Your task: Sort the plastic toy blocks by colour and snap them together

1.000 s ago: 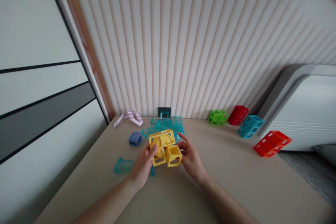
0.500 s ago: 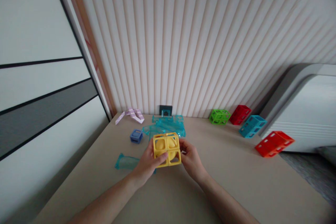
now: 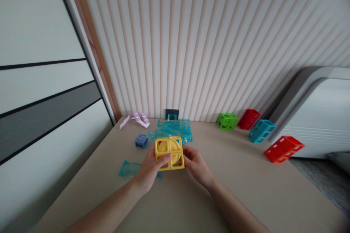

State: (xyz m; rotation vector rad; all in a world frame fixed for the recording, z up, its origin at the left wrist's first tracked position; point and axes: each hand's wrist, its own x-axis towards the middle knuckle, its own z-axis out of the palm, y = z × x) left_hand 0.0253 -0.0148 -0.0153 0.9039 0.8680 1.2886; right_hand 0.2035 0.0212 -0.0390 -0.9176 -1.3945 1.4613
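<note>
Above the table I hold a yellow frame block (image 3: 175, 139) made of square openings, with a rounded yellow shape visible inside. My left hand (image 3: 149, 171) is wrapped around its left side, thumb across the front face, the other fingers hidden behind. At the block's right edge, the curled fingers of my right hand (image 3: 197, 164) grip its side; their tips are partly hidden. A clear teal plastic piece (image 3: 131, 168) lies under my left wrist. Behind the block sits a pile of more clear teal pieces (image 3: 176, 130). To the left stands a small blue frame cube (image 3: 141, 141).
Along the right stand a green frame block (image 3: 228, 121), a dark red one (image 3: 249, 119), a teal-blue one (image 3: 261, 131) and an orange-red one (image 3: 284, 149). A folded lilac strip (image 3: 136, 118) lies back left. A dark square object (image 3: 172, 111) leans against the ribbed wall (image 3: 186, 43).
The yellow block has shifted slightly left and up in view and turned its face more squarely toward me. Both hands have moved with it, keeping their grip.
</note>
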